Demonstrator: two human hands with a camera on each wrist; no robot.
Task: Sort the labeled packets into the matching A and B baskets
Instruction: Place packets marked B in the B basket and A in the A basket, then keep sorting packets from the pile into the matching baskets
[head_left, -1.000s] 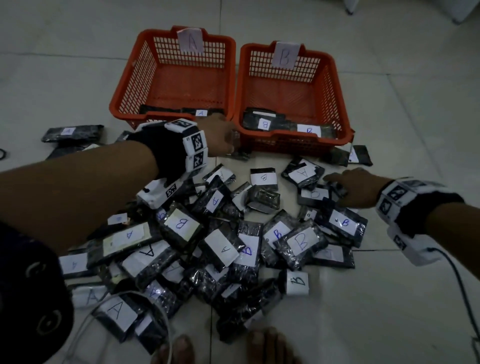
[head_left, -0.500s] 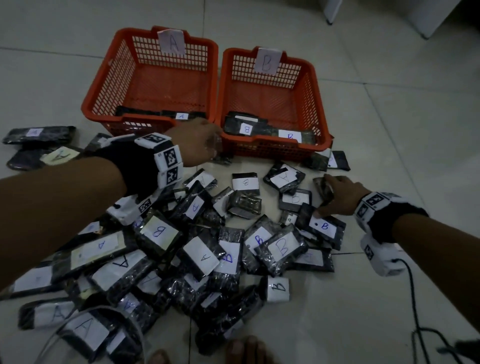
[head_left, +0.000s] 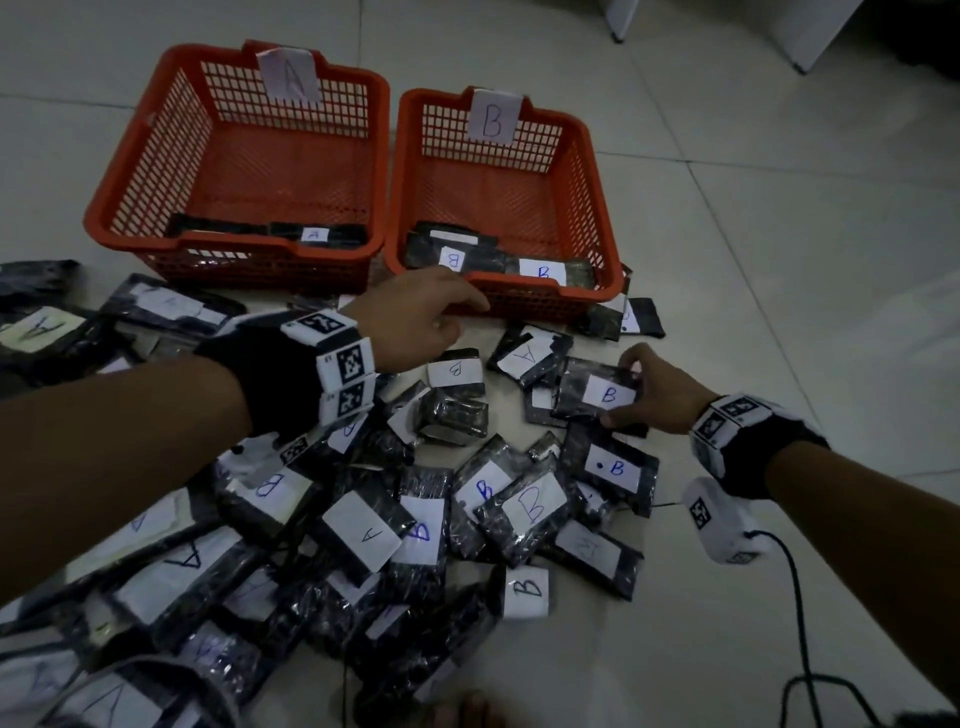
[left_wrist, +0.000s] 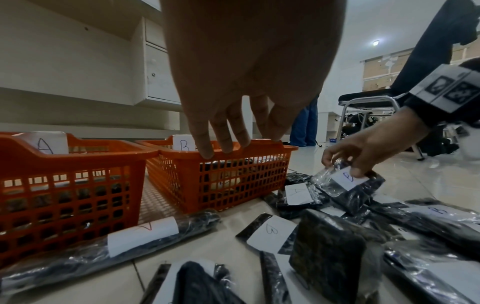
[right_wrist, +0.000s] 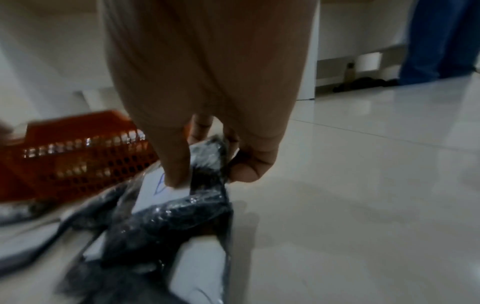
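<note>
right hand (head_left: 657, 392) pinches a b packet (head_left: 597, 392) — long axis pointing toward the pile; left hand (head_left: 415, 317) slack — left wrist view shows empty fingers (left_wrist: 223, 131).

**Handwritten A and B labels on baskets and packets**

Upper left of the head view: an orange basket (head_left: 130, 171) carries a paper sign reading "A" (head_left: 291, 75). Beside it, upper centre, a second orange basket (head_left: 597, 187) has a sign reading "B" (head_left: 491, 122). Inside the first, one packet label reads "A" (head_left: 313, 235); inside the second, two labels read "B" (head_left: 543, 272). At centre right, the right hand (head_left: 660, 395) pinches a packet (head_left: 587, 387) labelled "B". Packets heaped on the floor (head_left: 779, 260) bear handwritten "A" or "B" labels, some blurred.
</note>
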